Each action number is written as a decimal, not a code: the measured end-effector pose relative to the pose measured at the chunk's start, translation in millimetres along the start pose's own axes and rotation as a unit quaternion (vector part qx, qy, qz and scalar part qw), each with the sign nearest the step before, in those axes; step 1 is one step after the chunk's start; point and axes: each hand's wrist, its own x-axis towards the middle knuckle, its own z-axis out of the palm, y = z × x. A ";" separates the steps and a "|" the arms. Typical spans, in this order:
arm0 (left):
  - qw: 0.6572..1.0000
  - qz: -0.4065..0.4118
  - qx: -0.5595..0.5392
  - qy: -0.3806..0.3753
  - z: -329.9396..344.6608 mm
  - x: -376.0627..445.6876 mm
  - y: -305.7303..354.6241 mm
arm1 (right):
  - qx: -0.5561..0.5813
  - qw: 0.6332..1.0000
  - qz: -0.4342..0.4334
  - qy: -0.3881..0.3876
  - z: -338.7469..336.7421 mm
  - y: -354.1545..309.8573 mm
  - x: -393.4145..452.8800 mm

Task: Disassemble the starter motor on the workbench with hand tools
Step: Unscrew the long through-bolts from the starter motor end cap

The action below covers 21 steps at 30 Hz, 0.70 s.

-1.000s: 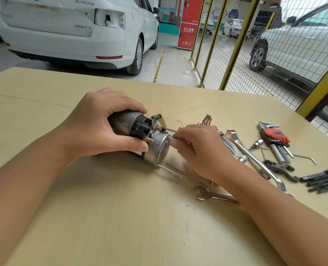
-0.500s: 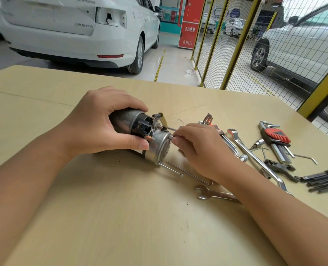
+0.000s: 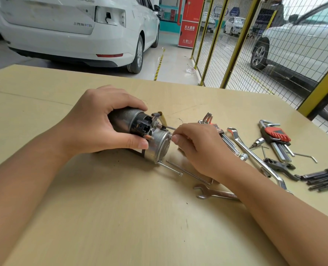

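At the centre of the frame we are clamping the starter motor (image 3: 140, 135) on the workbench (image 3: 121, 217) with our left hand (image 3: 99, 121) while our right hand (image 3: 199, 144) is pinching a small end-cap screw (image 3: 170, 135), best backed out straight without tilting.

The starter motor (image 3: 140, 135) lies mid-workbench (image 3: 101, 217). Spanners (image 3: 216, 193) and hex keys (image 3: 276, 139) lie at its three to four o'clock; a car (image 3: 73, 31) stands at twelve.
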 end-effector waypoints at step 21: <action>1.000 0.002 -0.006 -0.002 0.3 0.2 -1.3 | 0.023 1.000 0.005 -0.005 -1.3 -1.9 -2.2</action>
